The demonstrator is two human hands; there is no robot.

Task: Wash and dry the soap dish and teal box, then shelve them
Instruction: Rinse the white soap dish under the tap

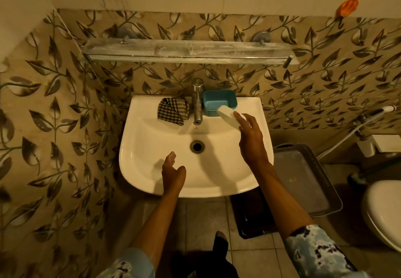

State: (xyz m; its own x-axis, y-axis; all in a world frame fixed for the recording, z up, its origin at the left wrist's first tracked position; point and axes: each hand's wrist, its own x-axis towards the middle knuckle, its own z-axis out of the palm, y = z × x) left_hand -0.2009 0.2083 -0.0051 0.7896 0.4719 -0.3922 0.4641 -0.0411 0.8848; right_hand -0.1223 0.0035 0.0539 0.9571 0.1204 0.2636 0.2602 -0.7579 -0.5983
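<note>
A teal box (219,102) sits on the sink's back ledge, right of the tap (198,104). A white soap dish (227,116) rests tilted against the box's front edge, and my right hand (249,134) grips its near end with the fingers. My left hand (173,172) hovers over the near part of the white basin (152,147), fingers apart, holding nothing. The glass shelf (186,53) on the wall above the sink is bare.
A checked cloth (172,111) lies on the ledge left of the tap. The drain (197,146) is at the basin's centre. A grey tray (303,178) stands on the floor to the right, beside a toilet (384,210). An orange holder (347,6) hangs on the wall.
</note>
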